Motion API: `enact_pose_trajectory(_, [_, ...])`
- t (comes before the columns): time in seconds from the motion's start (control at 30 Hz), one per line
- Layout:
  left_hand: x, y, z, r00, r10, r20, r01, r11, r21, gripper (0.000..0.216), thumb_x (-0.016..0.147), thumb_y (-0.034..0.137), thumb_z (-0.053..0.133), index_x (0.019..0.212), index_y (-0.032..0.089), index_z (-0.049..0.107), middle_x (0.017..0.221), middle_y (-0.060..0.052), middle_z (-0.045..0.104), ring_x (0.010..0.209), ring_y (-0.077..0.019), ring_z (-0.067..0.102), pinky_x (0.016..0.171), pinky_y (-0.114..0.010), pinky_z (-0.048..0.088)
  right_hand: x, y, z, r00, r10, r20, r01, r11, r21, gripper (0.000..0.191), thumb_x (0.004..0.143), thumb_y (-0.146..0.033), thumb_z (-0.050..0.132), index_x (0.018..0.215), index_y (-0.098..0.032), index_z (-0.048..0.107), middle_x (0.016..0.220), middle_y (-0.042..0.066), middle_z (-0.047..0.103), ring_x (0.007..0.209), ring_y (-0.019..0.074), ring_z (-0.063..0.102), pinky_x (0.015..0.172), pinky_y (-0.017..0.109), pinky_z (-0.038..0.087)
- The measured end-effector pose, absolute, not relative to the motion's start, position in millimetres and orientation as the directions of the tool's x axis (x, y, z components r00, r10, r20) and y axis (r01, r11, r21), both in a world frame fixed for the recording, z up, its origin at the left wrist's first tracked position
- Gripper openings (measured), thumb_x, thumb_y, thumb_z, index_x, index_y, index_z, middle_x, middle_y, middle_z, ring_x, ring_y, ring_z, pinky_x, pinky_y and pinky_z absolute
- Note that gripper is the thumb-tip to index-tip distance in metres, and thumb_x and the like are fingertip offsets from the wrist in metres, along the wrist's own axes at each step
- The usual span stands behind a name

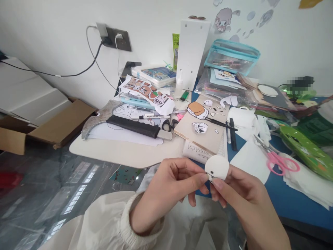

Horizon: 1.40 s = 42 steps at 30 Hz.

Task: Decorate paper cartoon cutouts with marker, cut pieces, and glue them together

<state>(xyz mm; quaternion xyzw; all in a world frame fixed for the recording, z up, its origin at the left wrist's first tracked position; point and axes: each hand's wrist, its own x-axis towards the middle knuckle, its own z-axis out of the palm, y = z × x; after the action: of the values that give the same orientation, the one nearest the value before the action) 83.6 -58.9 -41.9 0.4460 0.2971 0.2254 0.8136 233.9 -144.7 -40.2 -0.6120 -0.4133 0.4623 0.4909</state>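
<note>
A small round white paper cutout [217,166] with tiny dark marks is held up near the table's front edge. My left hand [169,189] pinches its lower left edge between thumb and forefinger, fingers curled. My right hand [241,194] grips its lower right edge, fingers closed. Both wrists come up from the bottom of the view, the left in a cream sleeve. Just beyond the cutout lies a tan board [189,130] carrying more cartoon cutouts [198,110].
Pink-handled scissors [279,159] lie on white paper at right, next to a green tray [304,149]. A black-handled saw [125,125], a marker, black scissors and sticker sheets [145,92] clutter the left. A white box [191,52], teal pencil case [231,55] and cardboard box [52,128] stand behind.
</note>
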Motion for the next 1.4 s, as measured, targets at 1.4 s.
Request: enact_pose_trajectory(1.4, [88.2, -61.6, -44.7, 0.673, 0.669, -0.316, -0.082, 0.492, 0.867, 0.018, 0.074, 0.026, 0.072, 0.066, 0.014, 0.063, 0.054, 0.002, 0.063, 0.036, -0.0036, 0.048, 0.036, -0.014, 0.029, 238.7, -146.1, -42.0, 0.250, 0.961, -0.120, 0.162, -0.164, -0.973, 0.015, 0.086, -0.037, 0.063, 0.093, -0.024, 0.067, 0.064, -0.001, 0.059, 0.055, 0.0113, 0.053, 0.047, 0.017, 0.044])
